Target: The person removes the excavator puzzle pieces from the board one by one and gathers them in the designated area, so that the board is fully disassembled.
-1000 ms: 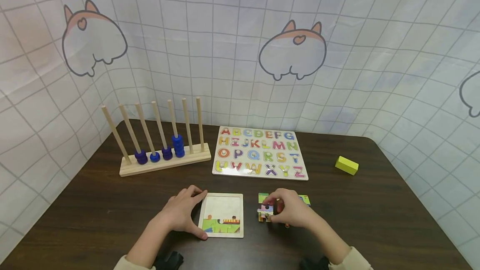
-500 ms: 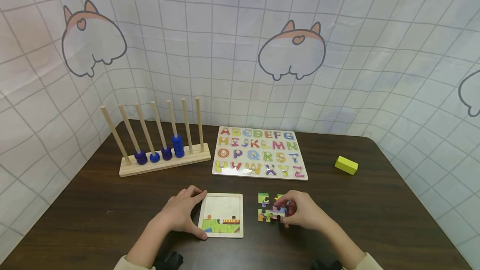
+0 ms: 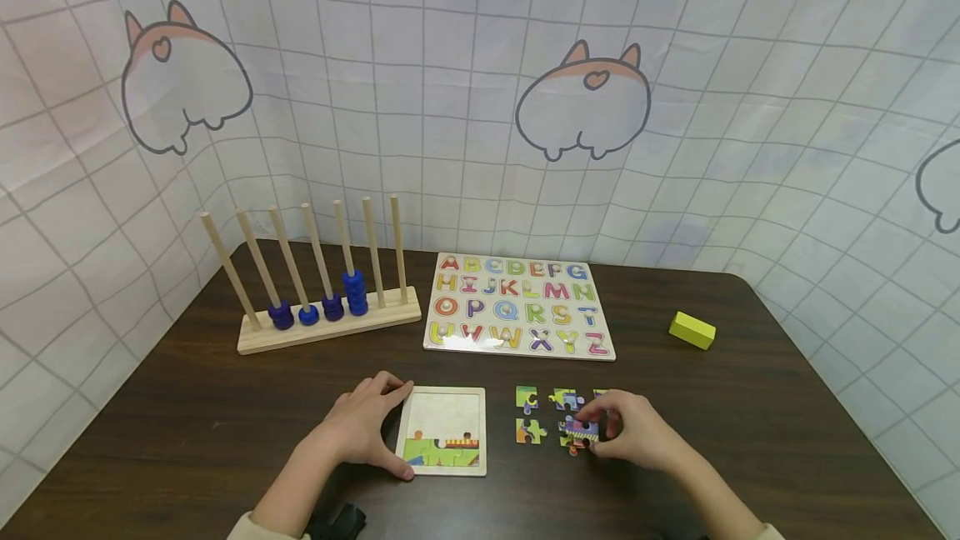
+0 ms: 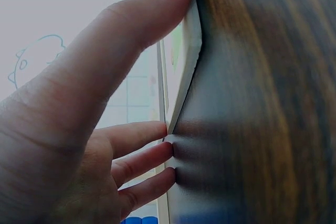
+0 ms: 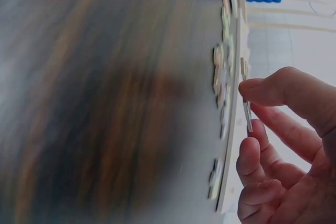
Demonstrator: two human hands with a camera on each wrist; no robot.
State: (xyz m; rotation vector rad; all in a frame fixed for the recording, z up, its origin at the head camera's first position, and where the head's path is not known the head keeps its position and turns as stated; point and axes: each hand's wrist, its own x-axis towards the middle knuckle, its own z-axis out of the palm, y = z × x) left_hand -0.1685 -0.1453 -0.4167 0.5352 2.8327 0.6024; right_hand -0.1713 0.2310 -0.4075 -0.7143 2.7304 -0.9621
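Observation:
A wooden puzzle tray [image 3: 447, 411] lies on the table, its lower strip filled with joined green pieces and its upper part bare wood. My left hand [image 3: 367, 423] holds it along its left side, thumb at the near corner, index finger at the far one. In the left wrist view the thumb lies over the tray's edge [image 4: 189, 56]. Thumb and fingers of my right hand [image 3: 637, 432] pinch a purple jigsaw piece [image 3: 583, 430] above loose pieces. Its thin edge [image 5: 249, 118] shows in the right wrist view, raised off the table. It partly covers another jigsaw piece [image 3: 573, 447].
Other loose jigsaw pieces, such as a green one [image 3: 527, 397] and an orange-green one [image 3: 528, 432], lie right of the tray. Behind stand an alphabet board [image 3: 519, 307] and a peg stand [image 3: 330, 328] with blue beads. A yellow block [image 3: 692, 330] sits farther right.
My right hand has carried the purple jigsaw piece rightward across the loose pieces, uncovering the ones on the left. My left hand and the puzzle tray have stayed in place.

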